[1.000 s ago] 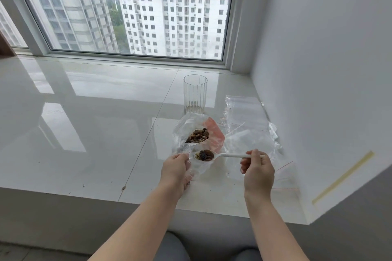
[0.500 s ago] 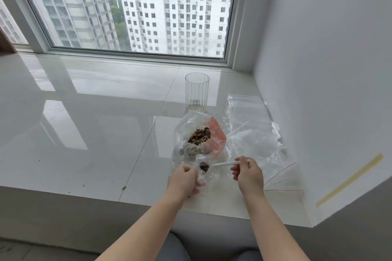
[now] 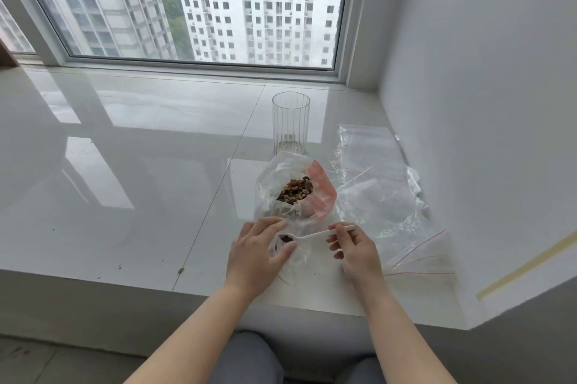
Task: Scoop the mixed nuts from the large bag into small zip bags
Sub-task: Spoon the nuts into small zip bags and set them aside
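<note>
Right now, from the head view, your left hand [image 3: 256,254] pinches open the small zip bag [image 3: 292,258], while your right hand [image 3: 356,247] grips the white spoon [image 3: 315,235], its loaded bowl at the bag's mouth. The large bag [image 3: 295,193] of mixed nuts [image 3: 296,190] sits open just beyond both hands on the worktop [image 3: 140,183]. If the floppy mouth sags shut, nuts could spill.

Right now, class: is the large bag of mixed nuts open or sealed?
Open. The large bag stands with its mouth spread wide, and the mixed nuts show directly through the opening.
</note>
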